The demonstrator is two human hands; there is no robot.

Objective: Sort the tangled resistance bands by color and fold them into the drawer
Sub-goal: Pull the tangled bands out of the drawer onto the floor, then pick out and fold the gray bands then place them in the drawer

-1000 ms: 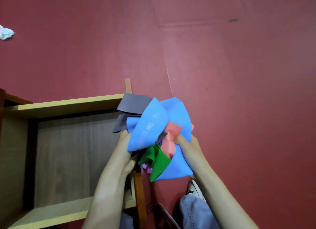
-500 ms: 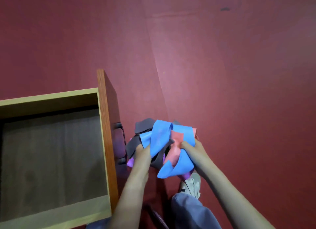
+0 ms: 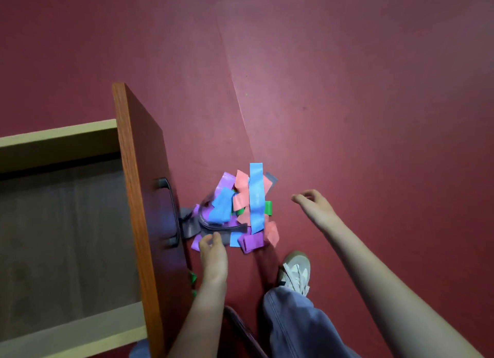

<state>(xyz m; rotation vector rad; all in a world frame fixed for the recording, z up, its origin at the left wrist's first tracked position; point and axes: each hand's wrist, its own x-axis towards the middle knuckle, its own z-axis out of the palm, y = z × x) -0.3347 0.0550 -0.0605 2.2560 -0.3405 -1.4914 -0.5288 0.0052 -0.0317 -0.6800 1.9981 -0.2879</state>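
Observation:
A tangled heap of resistance bands point(image 3: 240, 210) lies on the red floor just right of the pulled-out drawer point(image 3: 66, 224). Blue, salmon-pink, purple, grey and green strips are mixed together; a long blue band point(image 3: 256, 197) runs across the top. My left hand point(image 3: 212, 253) hovers at the heap's near edge, fingers loosely curled and holding nothing. My right hand point(image 3: 315, 208) is off to the right of the heap, fingers apart and empty. The drawer's inside looks bare.
The drawer's reddish wooden front point(image 3: 144, 197) with a dark handle point(image 3: 168, 210) stands close against the heap. My shoe point(image 3: 294, 272) and trouser leg point(image 3: 294, 323) are just below the bands. A green scrap point(image 3: 193, 277) pokes out by the drawer front.
Both hands held the bundle of bands in the air; now it lies on the floor and both hands have let go. The right hand has drawn away to the right.

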